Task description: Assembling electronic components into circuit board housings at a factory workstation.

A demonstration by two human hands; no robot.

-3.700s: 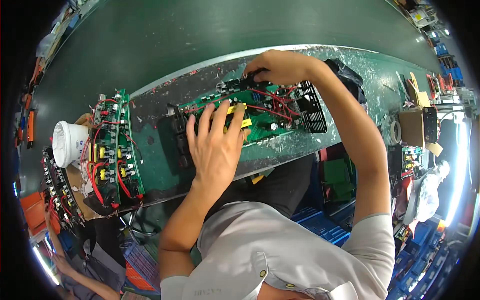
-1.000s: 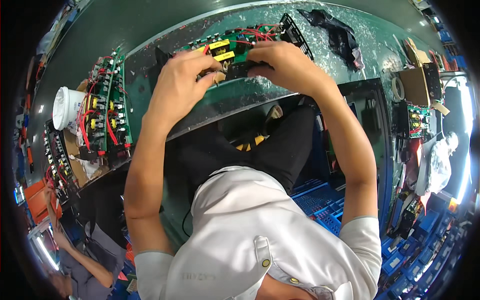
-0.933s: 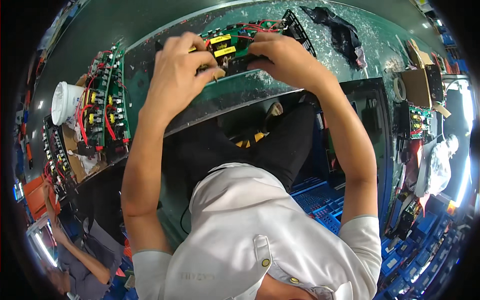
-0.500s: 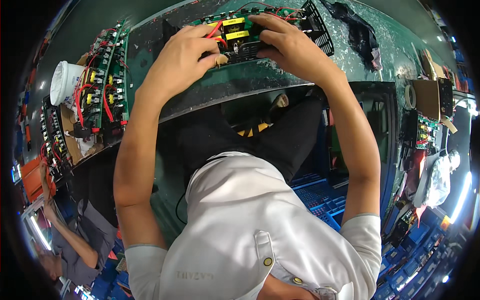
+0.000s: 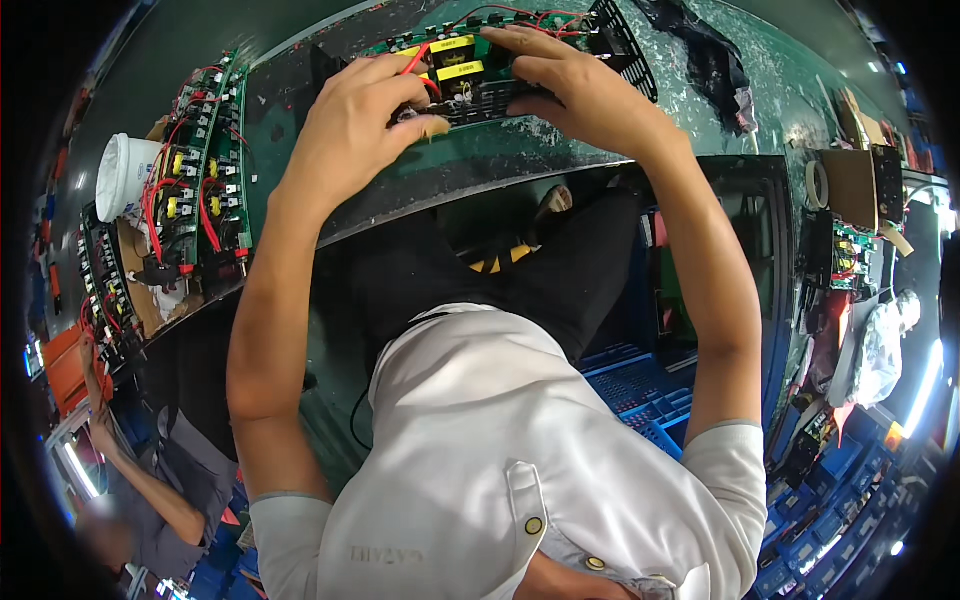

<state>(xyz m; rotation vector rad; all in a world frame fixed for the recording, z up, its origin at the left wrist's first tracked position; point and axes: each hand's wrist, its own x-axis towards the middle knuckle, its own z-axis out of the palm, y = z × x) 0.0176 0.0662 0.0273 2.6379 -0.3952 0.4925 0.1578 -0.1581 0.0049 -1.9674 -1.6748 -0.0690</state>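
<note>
A circuit board assembly with yellow-wrapped transformers [image 5: 460,71] and red wires sits in a black slotted metal case [image 5: 626,50] at the far edge of the green bench. My left hand [image 5: 365,110] grips the left part of this assembly near a thick red wire, its thumb along the near side and its fingers curled over the top. On the right part, my right hand [image 5: 570,85] holds the assembly with fingers over the board and thumb at the near wall. Both hands hide parts of the board beneath them.
Several wired circuit boards [image 5: 205,170] and a white bucket [image 5: 128,175] stand at the left. A black crumpled cloth or bag [image 5: 705,60] lies right of the case. Farther right are a tape roll [image 5: 817,185] and cardboard [image 5: 848,190]. A co-worker [image 5: 165,490] is at lower left.
The assembly and my hands have shifted slightly to the left in the picture. Both hands keep nearly the same hold on it.
</note>
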